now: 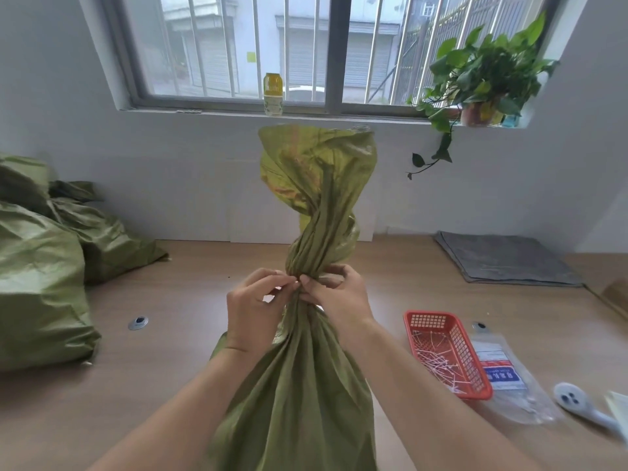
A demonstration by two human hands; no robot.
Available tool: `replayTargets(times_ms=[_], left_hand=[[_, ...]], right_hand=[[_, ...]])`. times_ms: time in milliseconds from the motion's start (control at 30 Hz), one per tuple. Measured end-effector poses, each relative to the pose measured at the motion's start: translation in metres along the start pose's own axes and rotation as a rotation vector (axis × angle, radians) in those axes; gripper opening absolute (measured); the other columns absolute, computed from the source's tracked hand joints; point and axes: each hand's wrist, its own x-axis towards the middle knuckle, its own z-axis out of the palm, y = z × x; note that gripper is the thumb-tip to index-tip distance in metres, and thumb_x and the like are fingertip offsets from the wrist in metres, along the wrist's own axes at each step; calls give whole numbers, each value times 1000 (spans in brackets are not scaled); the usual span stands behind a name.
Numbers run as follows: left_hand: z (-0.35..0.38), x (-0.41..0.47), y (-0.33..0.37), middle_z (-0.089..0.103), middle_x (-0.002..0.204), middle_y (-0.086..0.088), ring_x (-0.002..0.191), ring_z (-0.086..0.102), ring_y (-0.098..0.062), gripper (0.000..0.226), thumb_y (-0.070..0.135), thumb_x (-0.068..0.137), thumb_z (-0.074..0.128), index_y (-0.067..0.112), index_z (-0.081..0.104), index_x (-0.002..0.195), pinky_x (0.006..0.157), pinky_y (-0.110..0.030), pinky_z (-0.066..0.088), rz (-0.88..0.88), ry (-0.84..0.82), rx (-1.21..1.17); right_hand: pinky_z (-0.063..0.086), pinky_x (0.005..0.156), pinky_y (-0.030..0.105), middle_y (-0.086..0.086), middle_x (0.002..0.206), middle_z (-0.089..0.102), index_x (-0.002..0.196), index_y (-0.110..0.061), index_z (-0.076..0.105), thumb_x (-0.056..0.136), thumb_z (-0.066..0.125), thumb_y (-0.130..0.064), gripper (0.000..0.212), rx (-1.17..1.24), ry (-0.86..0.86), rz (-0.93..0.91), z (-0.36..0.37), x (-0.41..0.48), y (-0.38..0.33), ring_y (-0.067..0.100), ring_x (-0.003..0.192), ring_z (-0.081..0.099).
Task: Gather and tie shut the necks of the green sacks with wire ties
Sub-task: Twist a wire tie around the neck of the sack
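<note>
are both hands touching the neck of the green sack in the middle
Touching. The head view shows the left hand and the right hand meeting at the twisted neck of the green sack, both pinching the gathered fabric.

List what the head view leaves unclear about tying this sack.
Wire tie at the neck: head view, covered by the left hand and right hand.
Base of the green sack: head view, cut off by the bottom edge.
Print on the plastic bag: head view, blurred and too small.

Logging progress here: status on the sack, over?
Left hand and right hand pinch green sack's twisted neck. Wire tie not clear. Nothing in the way.
</note>
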Motion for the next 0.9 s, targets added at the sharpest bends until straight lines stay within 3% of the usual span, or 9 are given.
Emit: replayTargets(times_ms=[200, 333, 533, 733, 900], left_hand=[[-5, 15, -10, 68, 89, 0, 79, 66, -10, 12, 0, 83, 81, 8, 83, 91, 71, -31, 56, 80, -157, 37], [-6, 17, -15, 63, 99, -3, 86, 65, -16, 18, -4, 89, 73, 5, 82, 102, 75, -31, 55, 176, -249, 75], [-9, 27, -16, 64, 102, 1, 84, 68, -14, 16, -3, 88, 75, 7, 82, 99, 73, -33, 60, 188, -290, 86], [-11, 36, -9, 75, 91, 6, 81, 71, -8, 17, -1, 82, 82, 11, 82, 93, 69, -32, 61, 152, -298, 26], [-12, 42, -6, 73, 86, 6, 79, 71, -11, 14, -2, 84, 79, 11, 81, 88, 69, -34, 61, 139, -343, -15]], right_hand=[[63, 81, 28, 20, 98, 78, 112, 2, 59, 101, 60, 2, 11, 154, -24, -60, 0, -6, 16, 28, 90, 79], [63, 85, 30, 24, 99, 77, 107, 3, 58, 101, 58, 3, 6, 219, -23, -98, 2, -4, 20, 31, 93, 78], [62, 89, 32, 24, 103, 75, 106, 1, 60, 108, 46, -2, 14, 228, -50, -123, 7, 1, 25, 32, 97, 77], [63, 88, 33, 32, 104, 73, 105, 10, 66, 99, 63, 2, 11, 240, -11, -183, 8, 1, 25, 34, 94, 77], [64, 82, 29, 23, 94, 78, 98, 3, 76, 91, 70, 8, 11, 317, -14, -205, 6, -1, 25, 28, 85, 78]])
